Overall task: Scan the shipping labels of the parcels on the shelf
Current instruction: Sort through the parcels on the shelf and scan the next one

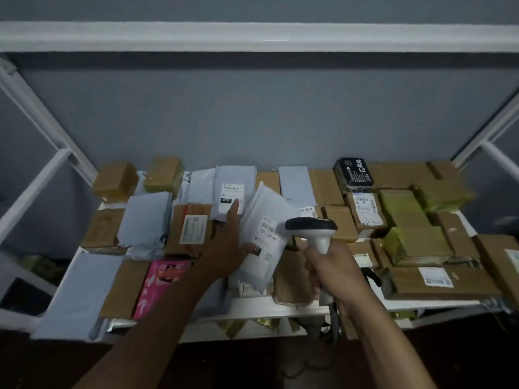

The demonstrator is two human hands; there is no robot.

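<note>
Right hand [334, 272] grips scanner [314, 234] by its handle, head over a white mailer [264, 237]. Left hand [229, 242] holds that mailer's left edge, thumb on its front, forefinger stretched to a grey mailer [233, 192]. Label print blurred. Parcels crowd the white shelf [252, 307]; grey wall behind, room dim.

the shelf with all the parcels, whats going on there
A person is scanning parcel labels on a shelf packed with cardboard boxes and grey mailer bags. The right hand grips a handheld barcode scanner aimed toward the label of a white mailer bag. The left hand props that bag up tilted, thumb on its face and index finger stretched toward the labelled grey bag behind.
</note>
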